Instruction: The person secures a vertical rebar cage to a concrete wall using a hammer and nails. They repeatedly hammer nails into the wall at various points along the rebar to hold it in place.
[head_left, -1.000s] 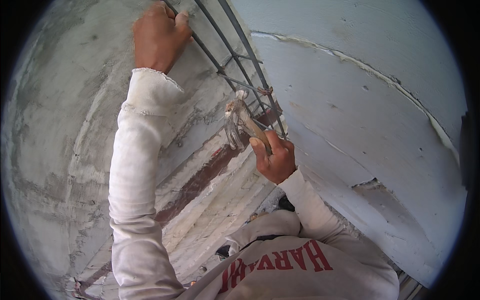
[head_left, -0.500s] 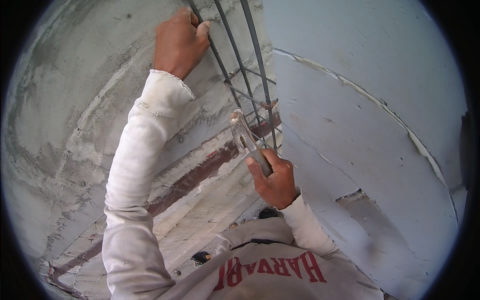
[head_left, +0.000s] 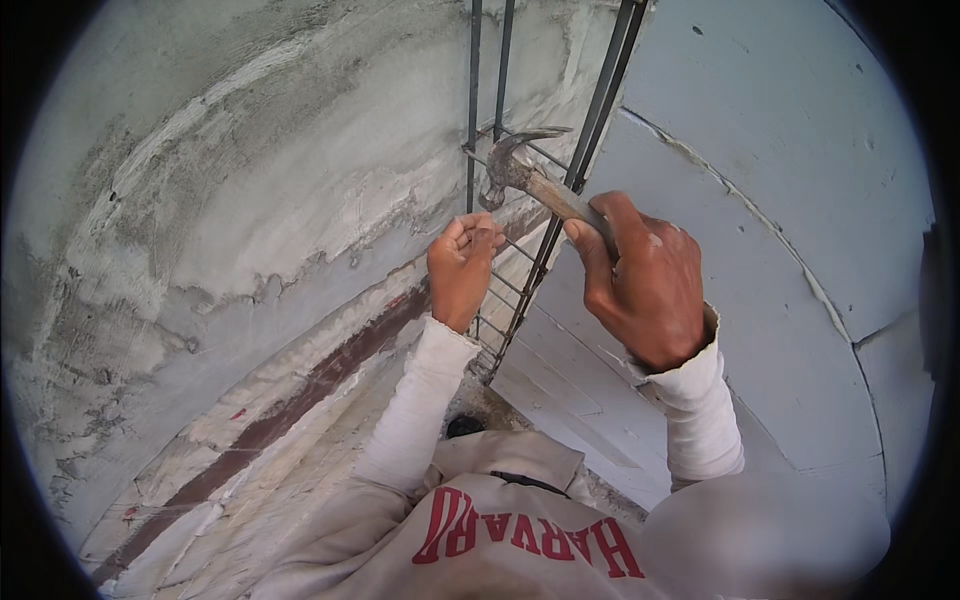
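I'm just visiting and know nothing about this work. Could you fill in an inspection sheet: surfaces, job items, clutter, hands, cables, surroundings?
Surfaces: rough, stained grey wall at left; smoother pale panel with a cracked seam at right.
Job items: claw hammer with a worn head; long dark bars linked by crosspieces.
Clutter: nothing certain; a small dark thing beyond the shirt is too unclear to name.
Hands: right hand grips the hammer's handle; left hand has curled fingers at the leftmost bar, contact unclear.
Cables: nothing seen.
Surroundings: reddish-brown strip along the wall; the person's pale shirt with red lettering.
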